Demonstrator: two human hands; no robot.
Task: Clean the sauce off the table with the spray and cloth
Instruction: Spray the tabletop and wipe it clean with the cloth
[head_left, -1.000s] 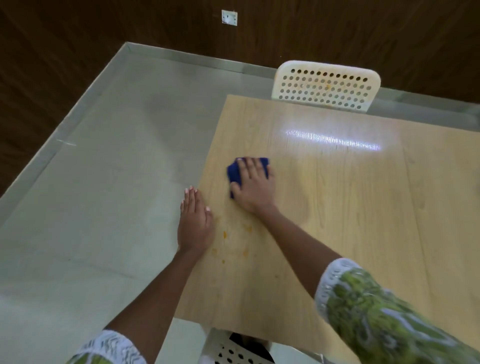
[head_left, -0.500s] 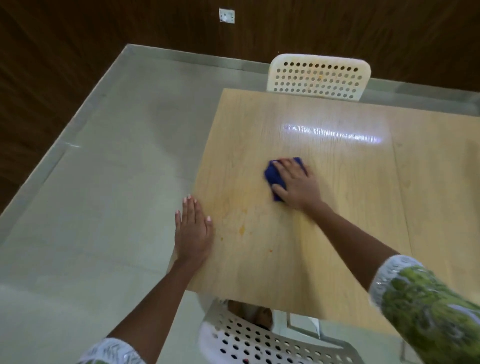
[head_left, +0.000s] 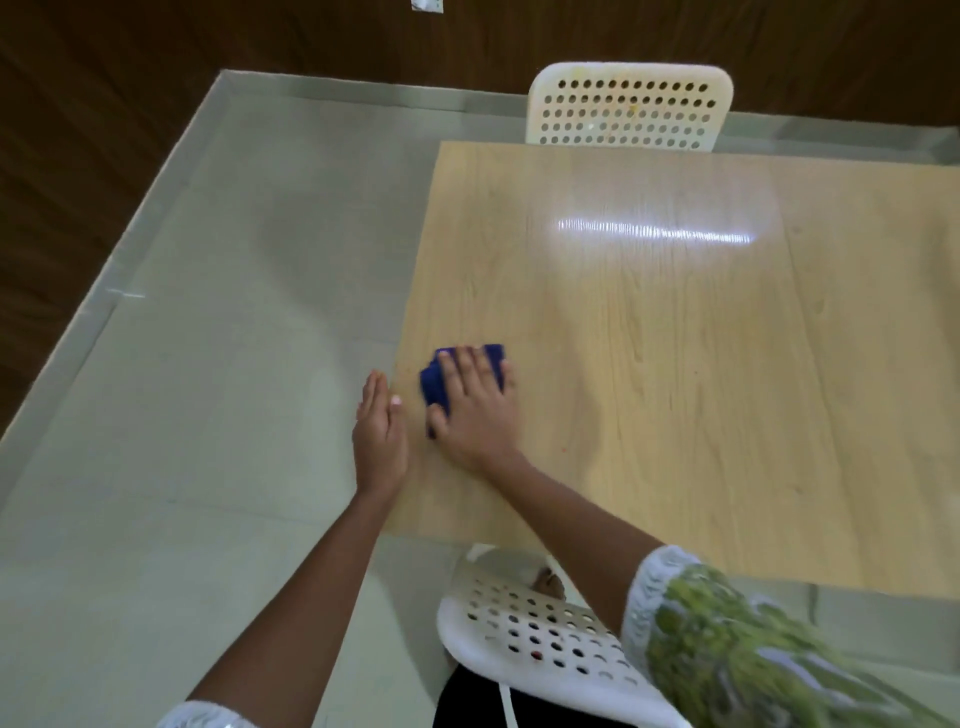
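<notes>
pale grey-green floor tiles (head_left: 197, 364) fill the left half of the view, bordered by a lighter skirting strip (head_left: 130, 218) and, behind it, a dark wood-panelled wall (head_left: 78, 104) with one small white socket plate (head_left: 427, 4) at the very top edge.

moving right, the left hand (head_left: 379, 436) lies with straight fingers held together at the left edge of the table, gripping nothing — whether the palm rests on the edge or just beside it is hard to tell. just beside it, the right hand (head_left: 475, 405) lies flat with its fingers slightly spread, pressing down on one folded blue cloth (head_left: 439, 384); the hand covers most of the cloth, so only its left side and far corner show. cloth and hand sit on the light wood-grain table (head_left: 701, 364) near its left edge, towards the near corner. no sauce mark can be made out for certain; one tiny reddish speck (head_left: 563, 446) shows right of the wrist. a bright streak of reflected light (head_left: 654, 231) lies across the far part of the tabletop.

two white perforated chairs are in view — one chair back (head_left: 628, 106) at the far side of the table, one near chair (head_left: 530, 634) under the near edge, partly crossed by the right forearm. a green patterned sleeve (head_left: 753, 649) with white trim, blurred, fills the lower right corner.
</notes>
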